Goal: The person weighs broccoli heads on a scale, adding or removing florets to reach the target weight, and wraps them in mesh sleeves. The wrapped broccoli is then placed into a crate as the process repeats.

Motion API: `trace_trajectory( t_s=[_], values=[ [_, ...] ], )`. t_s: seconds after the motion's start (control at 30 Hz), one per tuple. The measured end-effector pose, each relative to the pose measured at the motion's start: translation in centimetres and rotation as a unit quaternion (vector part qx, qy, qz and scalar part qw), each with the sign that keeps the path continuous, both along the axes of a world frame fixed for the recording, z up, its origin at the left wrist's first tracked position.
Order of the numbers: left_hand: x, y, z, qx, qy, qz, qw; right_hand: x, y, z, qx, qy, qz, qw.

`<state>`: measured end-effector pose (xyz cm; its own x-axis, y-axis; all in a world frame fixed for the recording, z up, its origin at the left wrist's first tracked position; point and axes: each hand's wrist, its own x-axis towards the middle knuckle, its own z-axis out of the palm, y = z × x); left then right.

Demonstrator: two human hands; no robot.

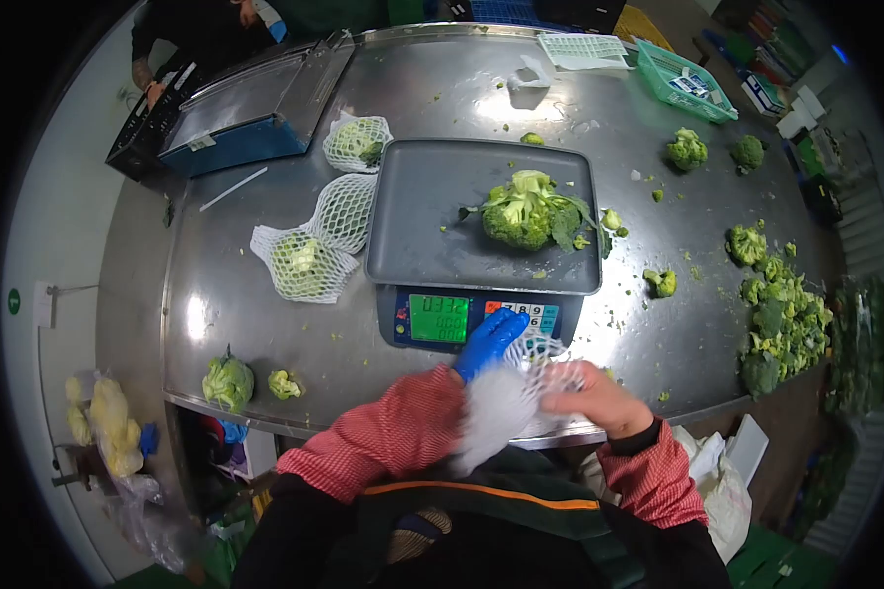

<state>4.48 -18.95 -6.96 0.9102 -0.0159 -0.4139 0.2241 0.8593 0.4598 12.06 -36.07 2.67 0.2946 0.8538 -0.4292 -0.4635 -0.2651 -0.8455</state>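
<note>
My left hand (489, 342), in a blue glove, is in front of the scale's keypad, its fingers together against the edge of a white foam net sleeve (501, 412). The bare right hand (599, 397) pinches the same net from the right. The bunched net hangs between the hands, close to my body, and its contents, if any, cannot be made out. Just beyond is a digital scale (438, 319) with a green lit display. On its grey tray (422, 216) lies a large broccoli head (525, 216), stem side up, with leaves at the right.
Netted broccoli heads (309, 265) lie left of the scale. Loose broccoli (228, 381) sits at the near left, and a pile of florets (786, 324) at the right edge. A blue-sided metal box (255, 108) and a green basket (683, 83) stand farther back. Another person (192, 39) is at the far left.
</note>
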Motion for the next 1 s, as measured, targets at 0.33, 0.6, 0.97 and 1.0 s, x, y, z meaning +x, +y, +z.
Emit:
trace_trajectory(
  t_s=[0.33, 0.6, 0.97, 1.0],
  values=[
    [2.6, 11.9, 8.3, 0.476, 0.017, -0.242, 0.845, 7.9, 3.8, 3.6, -0.002, -0.103, -0.205, 0.973],
    [17.2, 18.2, 4.4, 0.641, 0.162, -0.281, 0.695, 17.8, 8.4, -0.9, -0.199, -0.365, -0.179, 0.892],
    [7.5, 9.7, 9.1, 0.061, 0.067, -0.048, 0.995, 10.9, 5.3, 0.4, -0.114, -0.112, -0.278, 0.947],
    [6.3, 9.4, 8.8, 0.014, 0.053, -0.047, 0.997, 10.2, 5.2, 1.1, -0.079, -0.063, -0.289, 0.952]
  ],
)
